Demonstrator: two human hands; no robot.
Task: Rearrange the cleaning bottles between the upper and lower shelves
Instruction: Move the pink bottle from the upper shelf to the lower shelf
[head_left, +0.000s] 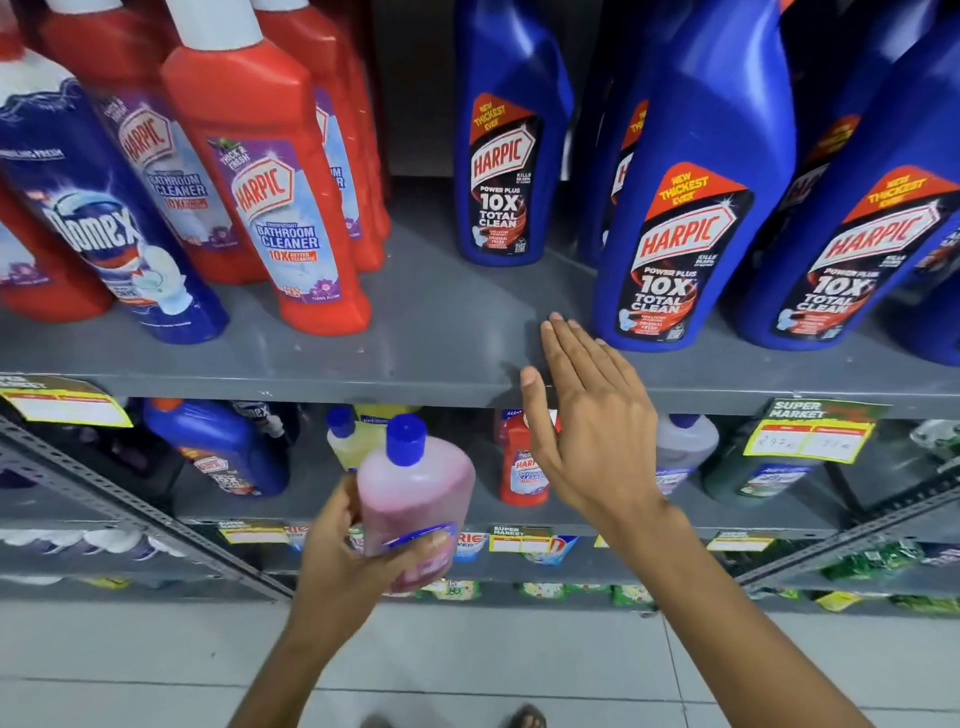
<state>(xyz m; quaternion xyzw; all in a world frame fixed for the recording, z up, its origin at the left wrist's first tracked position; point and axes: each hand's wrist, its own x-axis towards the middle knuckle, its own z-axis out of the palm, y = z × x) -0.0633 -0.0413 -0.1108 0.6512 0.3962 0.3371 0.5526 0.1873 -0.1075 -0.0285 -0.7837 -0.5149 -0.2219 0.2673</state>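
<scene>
Here the left hand (353, 540) grips the pink bottle (415, 499) low on its body, before the lower shelf (597, 506); right hand (587, 415) open, empty. Likely smooth, liquid-heavy plastic: hold mid-body.

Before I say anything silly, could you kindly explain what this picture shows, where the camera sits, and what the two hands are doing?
There is no machine here. The single picture comes from a camera worn on a person's head, looking down at store shelves. The left hand holds a pink bottle with a blue cap, in front of the lower shelf. The right hand is open and empty, fingers flat over the grey upper shelf. That shelf carries red Harpic bottles, a Domex bottle and blue Harpic bottles, with a bare gap between them.
</scene>
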